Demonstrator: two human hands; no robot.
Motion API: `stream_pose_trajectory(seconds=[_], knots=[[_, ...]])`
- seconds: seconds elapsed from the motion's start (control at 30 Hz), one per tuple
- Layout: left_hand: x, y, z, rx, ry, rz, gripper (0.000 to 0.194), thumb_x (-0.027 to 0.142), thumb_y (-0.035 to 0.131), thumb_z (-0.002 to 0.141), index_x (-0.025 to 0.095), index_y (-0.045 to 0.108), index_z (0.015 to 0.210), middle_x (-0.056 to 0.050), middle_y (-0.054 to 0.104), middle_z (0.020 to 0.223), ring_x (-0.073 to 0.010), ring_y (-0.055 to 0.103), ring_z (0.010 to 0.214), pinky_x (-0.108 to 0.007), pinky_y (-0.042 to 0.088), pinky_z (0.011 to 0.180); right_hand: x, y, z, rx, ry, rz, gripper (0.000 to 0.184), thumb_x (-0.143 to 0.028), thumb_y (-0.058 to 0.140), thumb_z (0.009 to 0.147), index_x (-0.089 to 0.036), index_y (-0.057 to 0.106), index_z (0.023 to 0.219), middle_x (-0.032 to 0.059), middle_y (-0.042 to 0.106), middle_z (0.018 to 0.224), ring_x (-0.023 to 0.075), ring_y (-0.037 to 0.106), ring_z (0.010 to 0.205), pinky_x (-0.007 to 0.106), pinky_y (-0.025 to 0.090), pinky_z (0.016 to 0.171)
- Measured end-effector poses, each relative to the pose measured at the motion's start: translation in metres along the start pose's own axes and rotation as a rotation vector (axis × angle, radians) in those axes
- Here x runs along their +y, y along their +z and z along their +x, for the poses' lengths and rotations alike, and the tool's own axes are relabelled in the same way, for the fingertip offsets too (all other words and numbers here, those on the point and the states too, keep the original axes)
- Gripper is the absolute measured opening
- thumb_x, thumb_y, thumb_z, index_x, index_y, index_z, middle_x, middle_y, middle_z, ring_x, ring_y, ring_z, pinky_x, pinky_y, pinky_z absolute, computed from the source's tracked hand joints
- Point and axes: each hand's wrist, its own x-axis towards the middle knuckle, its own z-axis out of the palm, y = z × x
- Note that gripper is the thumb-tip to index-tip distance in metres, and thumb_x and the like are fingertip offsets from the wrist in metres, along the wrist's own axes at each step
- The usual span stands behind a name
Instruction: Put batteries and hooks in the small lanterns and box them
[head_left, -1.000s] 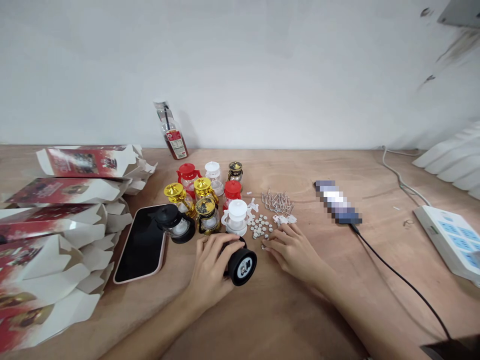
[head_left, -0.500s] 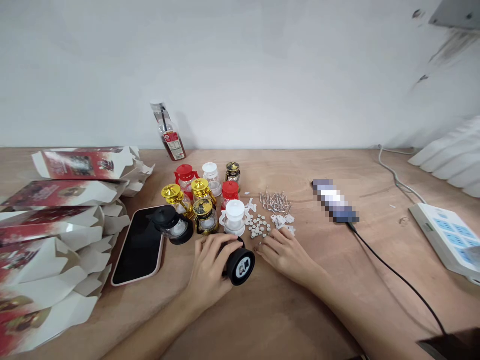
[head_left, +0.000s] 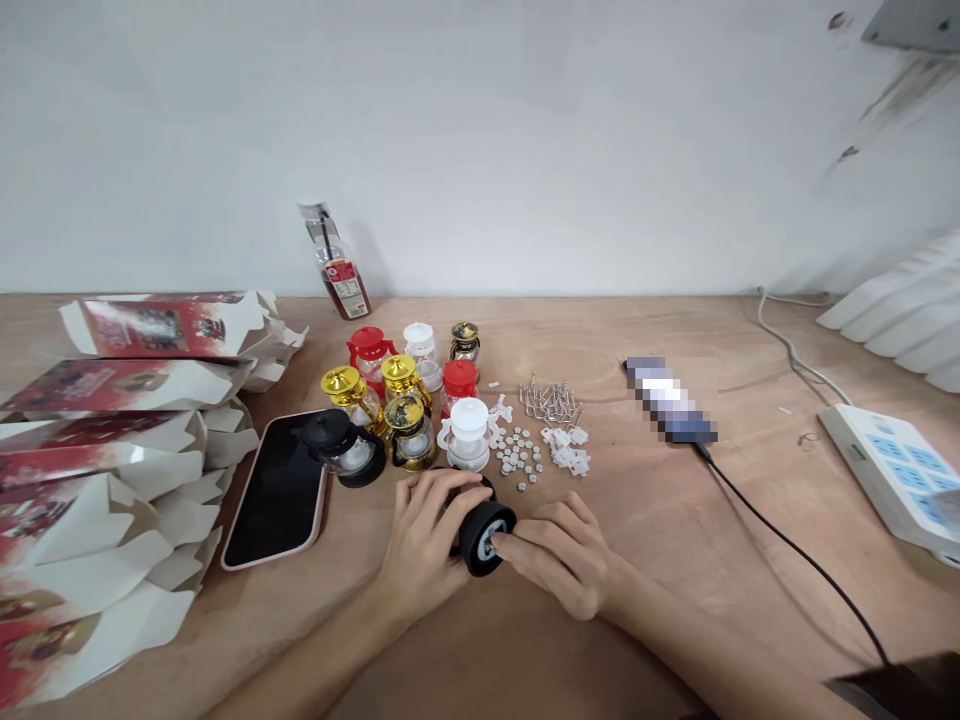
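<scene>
The right hand has moved from the metal discs to the black lantern, fingertips bunched (anything pinched is indiscernible), so the left hand, clasping it, should brace firmly.

Soft, even light is spread over the pale wall at 12 o'clock; beside the bottle, at 10 o'clock, a faint shadow is cast to its 3 o'clock side. Glints are caught by the gold lids and glare by a glossy box, toward 9 o'clock. The table is darkened at 6 o'clock, where detail is swallowed by the black lantern. The power strip, past 3 o'clock, is stretched; the phone is masked by coarse pixels.
</scene>
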Motion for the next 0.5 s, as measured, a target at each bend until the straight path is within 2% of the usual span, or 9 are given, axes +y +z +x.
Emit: stream_pose_trajectory(seconds=[0.3, 0.4, 0.5], knots=[[-0.0004, -0.0004, 0.0008, 0.002, 0.011, 0.016, 0.022, 0.017, 0.053, 0.084, 0.018, 0.059, 0.105, -0.009, 0.064, 0.106, -0.0223, 0.055, 0.097, -0.034, 0.032, 0.077, -0.0015, -0.0018, 0.0044, -0.106, 0.018, 0.016, 0.032, -0.01, 0.036, 0.095, -0.011, 0.067, 0.09, 0.0054, 0.069, 0.078, 0.0149, 0.049, 0.066, 0.031, 0.033, 0.059], [-0.0022, 0.0016, -0.0013, -0.006, 0.012, 0.028, 0.024, 0.018, 0.053, 0.084, 0.019, 0.06, 0.107, -0.009, 0.064, 0.107, -0.0229, 0.054, 0.097, -0.035, 0.033, 0.078, -0.0037, 0.0004, 0.0043, -0.083, 0.09, 0.015, 0.025, -0.01, 0.041, 0.094, -0.014, 0.065, 0.087, 0.004, 0.068, 0.078, 0.0145, 0.048, 0.066, 0.03, 0.034, 0.06], [-0.004, 0.0033, -0.0034, 0.012, 0.034, 0.043, 0.027, 0.019, 0.051, 0.085, 0.02, 0.059, 0.111, -0.009, 0.065, 0.107, -0.0236, 0.054, 0.097, -0.036, 0.032, 0.078, -0.0068, 0.0046, 0.0028, -0.02, 0.242, 0.114, 0.015, -0.007, 0.049, 0.09, -0.018, 0.058, 0.083, 0.0015, 0.065, 0.075, 0.0136, 0.049, 0.066, 0.029, 0.036, 0.063]])
